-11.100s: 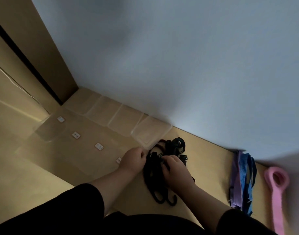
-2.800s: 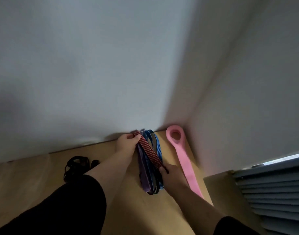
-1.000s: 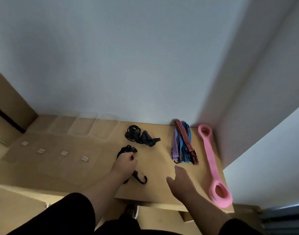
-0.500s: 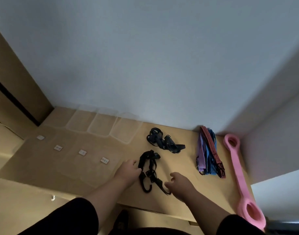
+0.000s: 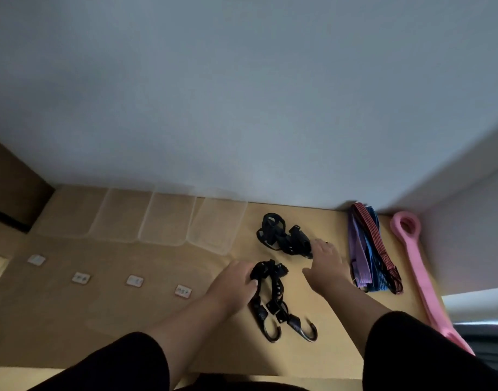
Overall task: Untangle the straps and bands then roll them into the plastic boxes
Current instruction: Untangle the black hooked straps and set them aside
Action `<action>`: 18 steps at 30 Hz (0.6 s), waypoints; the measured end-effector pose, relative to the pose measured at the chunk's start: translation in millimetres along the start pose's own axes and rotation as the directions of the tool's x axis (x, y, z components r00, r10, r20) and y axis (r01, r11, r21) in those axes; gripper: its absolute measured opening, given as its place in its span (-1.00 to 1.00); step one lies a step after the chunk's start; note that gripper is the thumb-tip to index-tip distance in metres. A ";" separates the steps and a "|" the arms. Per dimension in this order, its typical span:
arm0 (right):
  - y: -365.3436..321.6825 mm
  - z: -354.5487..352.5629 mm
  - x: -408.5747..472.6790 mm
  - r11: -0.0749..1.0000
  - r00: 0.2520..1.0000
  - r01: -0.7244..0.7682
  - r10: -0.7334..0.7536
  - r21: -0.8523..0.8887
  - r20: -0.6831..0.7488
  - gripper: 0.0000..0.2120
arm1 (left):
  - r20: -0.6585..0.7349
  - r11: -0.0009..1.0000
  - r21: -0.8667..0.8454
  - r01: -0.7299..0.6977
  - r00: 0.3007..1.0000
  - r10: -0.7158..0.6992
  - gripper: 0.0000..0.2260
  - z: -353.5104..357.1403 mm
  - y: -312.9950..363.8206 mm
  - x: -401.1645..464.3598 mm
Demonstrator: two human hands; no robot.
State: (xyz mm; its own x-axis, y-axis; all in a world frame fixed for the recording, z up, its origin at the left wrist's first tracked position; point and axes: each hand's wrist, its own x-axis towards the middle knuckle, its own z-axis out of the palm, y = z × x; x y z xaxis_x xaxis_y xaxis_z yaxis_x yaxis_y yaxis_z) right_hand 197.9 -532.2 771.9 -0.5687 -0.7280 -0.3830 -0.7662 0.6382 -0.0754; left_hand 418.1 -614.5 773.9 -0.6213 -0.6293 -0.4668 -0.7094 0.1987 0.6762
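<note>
Pinning the near black hooked strap [image 5: 273, 297] to the worktop [image 5: 157, 320] with our left hand [image 5: 236, 283], we read the hold as an anchor. The fingers curl over the strap's bunched upper end, pressing it down, probably so the cord cannot slide while the other hand works. Its two metal hooks point back toward us, clear of the bundle, which should keep them from snagging anything.

Our right hand [image 5: 325, 263] hovers just right of that strap, fingers loosely spread and holding nothing. The fingertips lie at the edge of the second black bundle [image 5: 283, 235], farther back; whether they touch it we cannot tell, the frame is blurred there.

To the right, the striped, blue and purple bands [image 5: 369, 249] lie side by side in one flat stack, likely parked there to be dealt with later. The pink loop band [image 5: 414, 258] runs along the worktop's right edge, well apart from the black gear.

Four small white labels [image 5: 133, 280] sit in a row on the left. Farthest back, against the wall, four clear plastic boxes [image 5: 216, 224] stand in a row, nothing visible inside. Nearest box sits just beside the black bundles: a short carry once rolled.
</note>
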 end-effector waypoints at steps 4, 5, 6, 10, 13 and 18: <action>-5.5 7.0 -5.9 0.974 0.995 -0.083 0.093 -0.210 0.035 -0.61 | 0.011 0.998 0.016 -0.065 0.998 0.064 -0.76 -9.1 0.3 12.1; -7.4 9.0 -9.6 0.975 0.993 -0.110 0.117 -0.193 0.023 -0.66 | 0.008 0.997 0.027 -0.079 0.997 0.079 -0.77 -11.3 2.1 14.1; -8.4 11.6 -13.0 0.979 0.990 -0.134 0.139 -0.156 0.021 -0.69 | 0.007 0.994 0.036 -0.100 0.995 0.100 -0.78 -13.9 4.8 15.6; -14.9 -1.6 -23.9 0.978 0.981 -0.173 0.182 0.119 -0.068 -0.79 | -0.027 0.973 0.077 -0.216 0.975 0.219 -0.73 -26.0 22.0 16.0; -22.5 -23.8 -32.7 0.829 0.982 -0.110 0.175 0.549 -0.068 -0.88 | -0.103 0.955 -0.033 -0.295 0.951 0.291 -0.77 -36.9 37.6 16.4; -31.5 -73.0 -60.4 0.451 0.985 0.121 0.054 0.884 -0.162 -0.94 | -0.178 0.874 -0.173 -0.454 0.887 0.425 -0.75 -68.9 78.1 23.9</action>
State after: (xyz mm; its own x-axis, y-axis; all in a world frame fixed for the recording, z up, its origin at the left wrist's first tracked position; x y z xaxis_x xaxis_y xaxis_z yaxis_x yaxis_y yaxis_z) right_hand 234.5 -526.7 864.6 -0.6502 -0.7235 -0.2320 -0.1497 0.4214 -0.8944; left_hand 370.8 -665.8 854.8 -0.7939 -0.6075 -0.0253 -0.2808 0.3293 0.9015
